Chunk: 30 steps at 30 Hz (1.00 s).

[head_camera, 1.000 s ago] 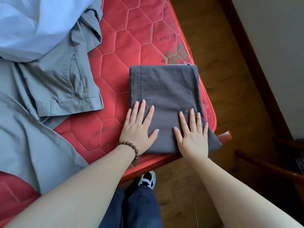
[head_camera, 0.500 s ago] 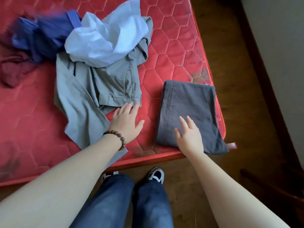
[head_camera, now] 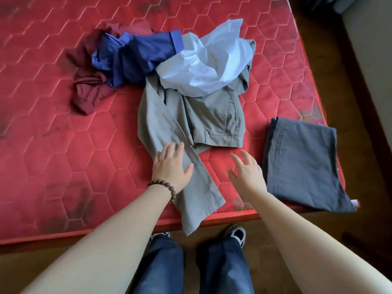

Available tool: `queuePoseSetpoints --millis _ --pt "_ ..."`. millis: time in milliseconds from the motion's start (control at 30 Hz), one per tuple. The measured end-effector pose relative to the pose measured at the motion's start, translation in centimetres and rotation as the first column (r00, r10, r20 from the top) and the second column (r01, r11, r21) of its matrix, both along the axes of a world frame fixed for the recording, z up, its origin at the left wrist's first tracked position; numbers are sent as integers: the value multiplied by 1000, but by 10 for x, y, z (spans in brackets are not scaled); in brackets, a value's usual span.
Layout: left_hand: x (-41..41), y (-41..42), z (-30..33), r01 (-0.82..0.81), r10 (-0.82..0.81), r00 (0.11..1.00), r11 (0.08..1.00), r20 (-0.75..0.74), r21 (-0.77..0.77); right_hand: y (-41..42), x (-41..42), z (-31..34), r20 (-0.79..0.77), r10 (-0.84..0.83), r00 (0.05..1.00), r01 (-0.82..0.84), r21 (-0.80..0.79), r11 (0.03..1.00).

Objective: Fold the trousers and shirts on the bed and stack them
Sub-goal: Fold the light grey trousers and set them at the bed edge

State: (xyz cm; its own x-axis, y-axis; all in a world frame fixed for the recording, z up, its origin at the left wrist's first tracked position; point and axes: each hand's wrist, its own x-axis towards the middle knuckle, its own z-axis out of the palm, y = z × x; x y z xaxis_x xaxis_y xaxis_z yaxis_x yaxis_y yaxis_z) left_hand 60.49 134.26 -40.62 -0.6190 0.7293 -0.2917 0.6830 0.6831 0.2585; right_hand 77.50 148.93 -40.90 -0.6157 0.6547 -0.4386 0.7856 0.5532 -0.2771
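Both hands reach forward palm-down, left hand [head_camera: 170, 166] and right hand [head_camera: 247, 174] with fingers spread.

Red hexagon-quilted mattress [head_camera: 63, 115], charcoal folded trousers [head_camera: 303, 164]

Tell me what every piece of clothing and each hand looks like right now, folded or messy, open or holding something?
dark grey trousers: folded flat, at the mattress corner.
light grey trousers: unfolded, one leg hanging over the edge.
pale blue shirt: crumpled, on the light grey trousers.
dark blue shirt: crumpled.
maroon garment: crumpled.
left hand: open, on the light grey trousers.
right hand: open, holding nothing.
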Motion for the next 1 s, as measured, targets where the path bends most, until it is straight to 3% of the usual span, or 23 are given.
queuePoseSetpoints --millis 233,467,633,800,1000 --pt "-22 23 -49 90 -96 994 992 57 92 16 -31 -34 36 -8 999 1 177 984" --pt "-40 75 -104 227 -233 972 959 16 167 59 -44 -80 54 53 997 -61 163 985" --pt "-47 98 -123 239 -234 971 949 -48 205 73 -50 -99 -145 -17 989 35 118 992" --pt "-59 101 -104 215 -202 977 920 -74 328 84 -54 -83 -268 37 963 8 165 986" --pt "-80 106 -17 165 -167 985 907 -28 388 83 -72 -4 -450 -51 891 106 97 990"
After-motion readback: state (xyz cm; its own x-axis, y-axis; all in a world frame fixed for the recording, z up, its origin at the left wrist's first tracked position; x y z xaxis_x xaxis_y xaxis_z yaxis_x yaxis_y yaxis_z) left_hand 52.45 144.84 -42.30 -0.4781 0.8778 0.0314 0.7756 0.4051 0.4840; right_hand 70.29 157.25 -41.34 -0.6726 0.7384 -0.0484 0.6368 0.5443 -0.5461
